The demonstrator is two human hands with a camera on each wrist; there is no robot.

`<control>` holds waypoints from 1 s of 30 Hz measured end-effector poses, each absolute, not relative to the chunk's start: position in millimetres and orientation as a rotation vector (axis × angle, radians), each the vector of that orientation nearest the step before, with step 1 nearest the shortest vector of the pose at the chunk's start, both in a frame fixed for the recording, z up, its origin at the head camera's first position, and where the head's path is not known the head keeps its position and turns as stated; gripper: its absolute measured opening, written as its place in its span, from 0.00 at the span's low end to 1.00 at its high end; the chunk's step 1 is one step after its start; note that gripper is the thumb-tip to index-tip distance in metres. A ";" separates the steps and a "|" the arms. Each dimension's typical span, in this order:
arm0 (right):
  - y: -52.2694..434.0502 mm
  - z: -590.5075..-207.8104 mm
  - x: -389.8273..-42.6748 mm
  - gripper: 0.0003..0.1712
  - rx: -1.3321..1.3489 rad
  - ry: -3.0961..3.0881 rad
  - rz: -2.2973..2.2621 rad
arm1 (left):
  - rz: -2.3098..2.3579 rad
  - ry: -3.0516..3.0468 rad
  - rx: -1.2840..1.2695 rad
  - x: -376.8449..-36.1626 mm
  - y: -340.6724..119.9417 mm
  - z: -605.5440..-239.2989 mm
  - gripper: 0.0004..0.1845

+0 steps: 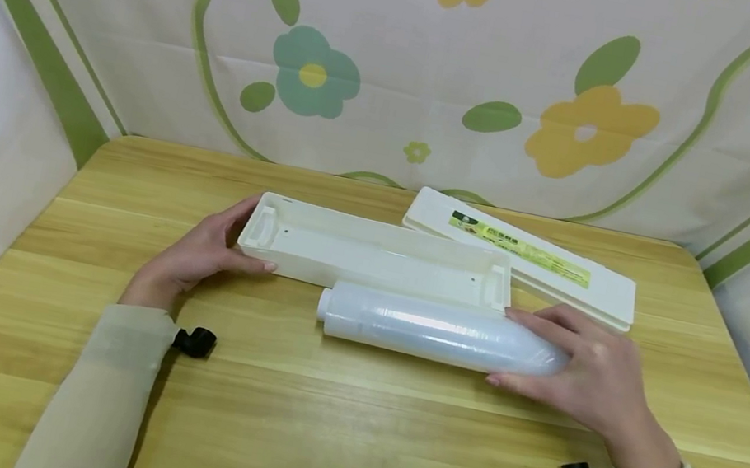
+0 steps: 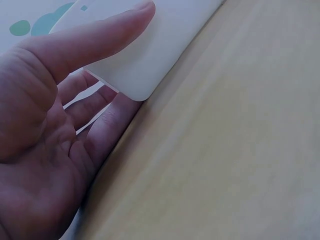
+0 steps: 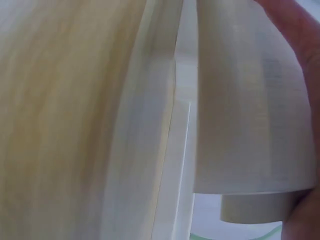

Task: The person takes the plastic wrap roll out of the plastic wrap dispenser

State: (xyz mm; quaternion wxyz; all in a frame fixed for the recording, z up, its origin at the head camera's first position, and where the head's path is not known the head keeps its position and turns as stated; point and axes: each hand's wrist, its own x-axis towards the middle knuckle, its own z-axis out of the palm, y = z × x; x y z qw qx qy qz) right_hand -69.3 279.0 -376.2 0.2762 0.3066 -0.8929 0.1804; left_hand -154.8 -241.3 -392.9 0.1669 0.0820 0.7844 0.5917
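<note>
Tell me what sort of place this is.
Probably a small staged tabletop workspace rather than a real kitchen: a wooden table enclosed on three sides by a flower-print cloth, holding only a cling-film roll and its white box.

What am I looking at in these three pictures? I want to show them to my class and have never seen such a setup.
No machine here: a person works at a wooden table with bare hands and wears three cameras. The wide picture comes from the head, looking down. The two close-ups come from the wrists.

On the table lie an open white tray, its lid behind it, and a roll of clear film in front.

The left hand grips the tray's left end; the left wrist view shows the thumb on its side wall. The right hand holds the roll's right end, seen very close in the right wrist view.
</note>
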 end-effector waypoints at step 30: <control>277.2 -374.5 -64.2 0.60 0.683 -2.800 0.542 | 1.640 2.276 0.284 -152.8 -241.2 -391.2 0.60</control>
